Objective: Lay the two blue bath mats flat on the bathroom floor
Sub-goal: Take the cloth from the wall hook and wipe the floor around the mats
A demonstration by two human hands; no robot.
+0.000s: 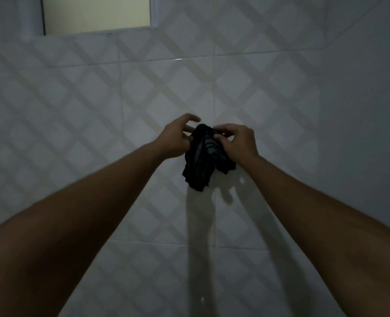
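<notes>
**Head view, hands at the wall.** I see both bare arms reaching forward to a tiled wall (75,110) with a pale diamond pattern. Between the hands hangs a small dark cloth (203,161), bunched, with faint lighter stripes near its top.

The right hand (237,143) has its grip pinched on the cloth's upper right edge. The left hand (178,138) has a half-spread grip: one finger is lifted free, and the lower fingers curl onto the cloth's left edge. A wet-looking streak (200,213) runs down the wall below the cloth. A framed opening (95,14) sits at upper left.

**Progress.** Neither of the two bath mats is in view, and I cannot see the floor. The light is too dim to give the cloth's colour, and I cannot tell whether it belongs to the task. I judge that nothing shown counts as done; as far as this view shows, both mats remain to be fetched, spread and laid flat.

**Containers.** None is visible.
</notes>
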